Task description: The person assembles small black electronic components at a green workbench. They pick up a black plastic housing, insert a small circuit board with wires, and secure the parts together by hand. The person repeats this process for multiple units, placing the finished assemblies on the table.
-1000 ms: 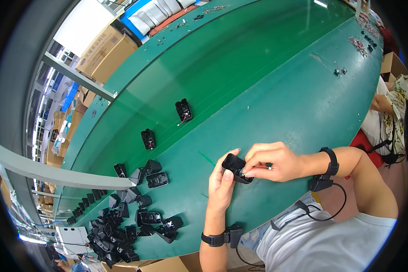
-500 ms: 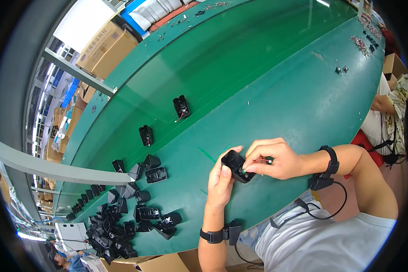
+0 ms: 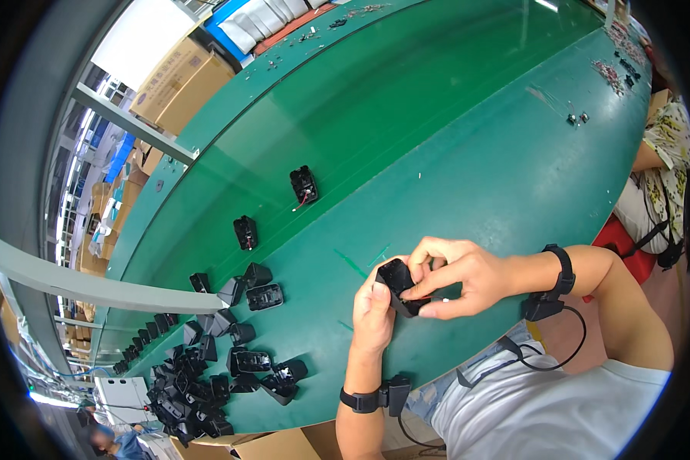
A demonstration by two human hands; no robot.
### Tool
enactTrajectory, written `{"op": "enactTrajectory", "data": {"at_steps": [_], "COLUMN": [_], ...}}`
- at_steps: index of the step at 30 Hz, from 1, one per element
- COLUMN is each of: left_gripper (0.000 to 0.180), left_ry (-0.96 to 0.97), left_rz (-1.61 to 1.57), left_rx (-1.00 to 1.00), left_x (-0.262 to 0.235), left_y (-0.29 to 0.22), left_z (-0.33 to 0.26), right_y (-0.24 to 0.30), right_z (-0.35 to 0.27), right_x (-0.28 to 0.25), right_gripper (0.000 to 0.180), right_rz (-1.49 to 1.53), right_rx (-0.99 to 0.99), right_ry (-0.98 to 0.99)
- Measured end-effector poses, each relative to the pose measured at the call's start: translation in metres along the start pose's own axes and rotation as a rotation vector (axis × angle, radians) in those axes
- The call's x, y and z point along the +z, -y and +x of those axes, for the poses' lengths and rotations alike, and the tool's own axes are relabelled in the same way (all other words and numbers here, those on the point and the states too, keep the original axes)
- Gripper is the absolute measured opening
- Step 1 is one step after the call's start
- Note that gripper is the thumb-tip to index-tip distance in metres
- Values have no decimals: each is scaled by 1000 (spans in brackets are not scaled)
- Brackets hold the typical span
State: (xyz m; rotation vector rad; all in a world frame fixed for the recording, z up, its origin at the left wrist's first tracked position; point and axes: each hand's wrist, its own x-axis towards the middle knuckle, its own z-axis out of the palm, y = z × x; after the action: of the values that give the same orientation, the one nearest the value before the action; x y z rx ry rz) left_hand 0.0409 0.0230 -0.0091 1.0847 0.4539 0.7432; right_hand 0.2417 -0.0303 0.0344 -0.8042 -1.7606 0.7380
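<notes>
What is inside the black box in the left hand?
The dark inner wall of the box shows at its far end, and the right hand has fingers over the near end. Whatever lies beneath them is covered, so I cannot tell.

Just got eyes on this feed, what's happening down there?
A person's left hand holds an open black box over the green table, while the right hand has fingers at its opening; whether they grip anything is unclear. Two more open boxes lie on the brighter green strip, the farther with a red wire trailing out. A pile of black boxes sits at the left.
</notes>
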Motion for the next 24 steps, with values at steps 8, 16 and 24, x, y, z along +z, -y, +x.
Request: {"op": "enactTrajectory", "data": {"at_steps": [8,16,24], "left_gripper": [61,66,63], "left_ry": [-181,-102,-120], "left_rz": [178,272,305], "left_rx": [64,37,-23], "left_x": [19,12,11], "left_y": [-5,-16,-14], "left_z": [10,0,1], "right_y": [-10,-19,-34], "right_z": [-1,1,-6], "right_x": [-4,-7,-7], "right_gripper": [25,16,17], "right_rz": [-30,874,988], "right_rx": [102,617,699], "right_ry": [45,87,77]}}
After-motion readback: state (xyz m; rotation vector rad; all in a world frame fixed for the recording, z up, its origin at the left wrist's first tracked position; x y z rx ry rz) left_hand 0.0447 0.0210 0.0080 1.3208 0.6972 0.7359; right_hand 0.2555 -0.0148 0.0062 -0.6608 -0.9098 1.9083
